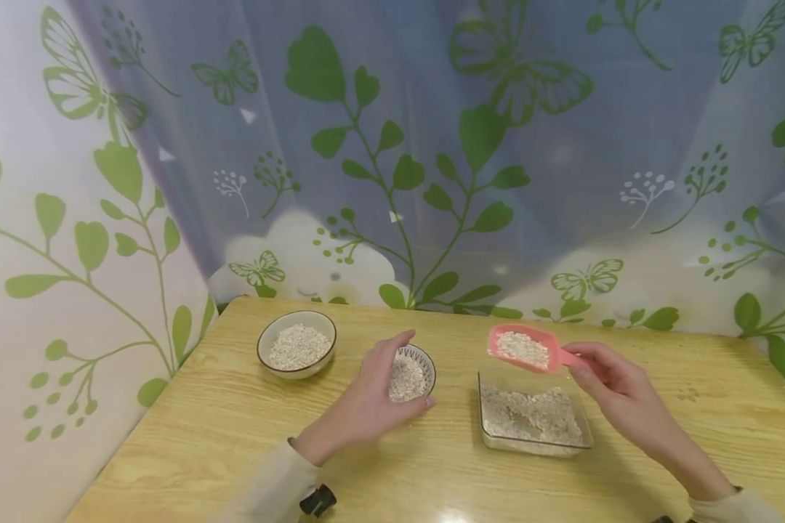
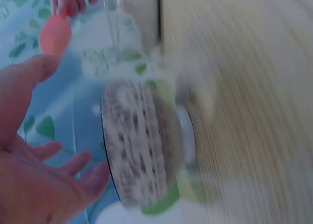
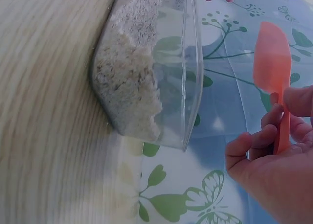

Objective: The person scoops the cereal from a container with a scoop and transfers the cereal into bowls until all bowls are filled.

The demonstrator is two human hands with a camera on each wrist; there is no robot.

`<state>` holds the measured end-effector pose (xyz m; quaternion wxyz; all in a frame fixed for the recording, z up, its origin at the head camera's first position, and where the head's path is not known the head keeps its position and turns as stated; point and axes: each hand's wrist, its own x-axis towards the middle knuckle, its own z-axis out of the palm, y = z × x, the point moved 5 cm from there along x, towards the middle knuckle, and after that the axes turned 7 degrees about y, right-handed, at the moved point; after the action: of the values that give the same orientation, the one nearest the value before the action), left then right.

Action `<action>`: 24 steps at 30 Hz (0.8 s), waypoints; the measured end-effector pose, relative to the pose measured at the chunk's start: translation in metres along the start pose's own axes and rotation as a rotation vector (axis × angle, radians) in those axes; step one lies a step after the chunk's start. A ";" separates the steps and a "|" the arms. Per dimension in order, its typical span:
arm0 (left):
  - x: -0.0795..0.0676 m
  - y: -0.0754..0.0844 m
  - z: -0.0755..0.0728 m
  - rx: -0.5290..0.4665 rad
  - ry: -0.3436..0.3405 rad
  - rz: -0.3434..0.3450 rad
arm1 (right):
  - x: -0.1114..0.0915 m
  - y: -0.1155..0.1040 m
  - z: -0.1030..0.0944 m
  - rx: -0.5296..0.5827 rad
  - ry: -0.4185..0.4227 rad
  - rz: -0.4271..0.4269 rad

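Note:
My right hand grips the handle of a pink scoop loaded with pale oat flakes, held level above the back of a clear rectangular container. More flakes fill that container, with a hollow dug into them. My left hand is spread at a small patterned bowl of flakes. In the left wrist view, its fingers reach the rim of the patterned bowl, while the thumb stands apart from it. The left hand hides part of this bowl in the head view.
A second bowl, cream with a dark rim and holding flakes, stands at the back left. The wooden table ends at a curtain printed with leaves and butterflies.

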<state>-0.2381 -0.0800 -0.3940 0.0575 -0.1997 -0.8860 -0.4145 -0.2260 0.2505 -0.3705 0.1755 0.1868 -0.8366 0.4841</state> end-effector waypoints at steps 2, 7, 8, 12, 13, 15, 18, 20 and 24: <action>0.002 -0.008 -0.008 0.038 0.036 -0.002 | 0.002 -0.001 0.003 -0.010 -0.004 0.005; 0.005 -0.023 -0.017 0.142 0.050 -0.046 | 0.007 -0.005 0.012 -0.016 -0.020 0.005; 0.005 -0.025 -0.018 0.158 0.040 -0.061 | 0.008 -0.006 0.014 -0.022 -0.023 0.008; 0.006 -0.034 -0.015 0.190 -0.007 -0.110 | 0.014 -0.012 0.022 -0.053 -0.031 0.032; 0.007 -0.036 -0.014 0.194 -0.021 -0.120 | 0.016 -0.013 0.024 -0.057 -0.037 0.044; 0.008 -0.040 -0.011 0.199 -0.047 -0.137 | 0.019 -0.017 0.029 -0.057 -0.046 0.066; 0.009 -0.046 -0.009 0.193 -0.097 -0.165 | 0.024 -0.023 0.039 -0.047 -0.069 0.084; 0.010 -0.049 -0.008 0.185 -0.131 -0.181 | 0.029 -0.026 0.045 -0.041 -0.074 0.067; 0.010 -0.053 -0.006 0.165 -0.187 -0.195 | 0.037 -0.033 0.058 -0.056 -0.079 -0.006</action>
<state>-0.2694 -0.1124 -0.4252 -0.0499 -0.1450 -0.9338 -0.3234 -0.2489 0.1791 -0.3550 0.1490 0.2031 -0.8556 0.4523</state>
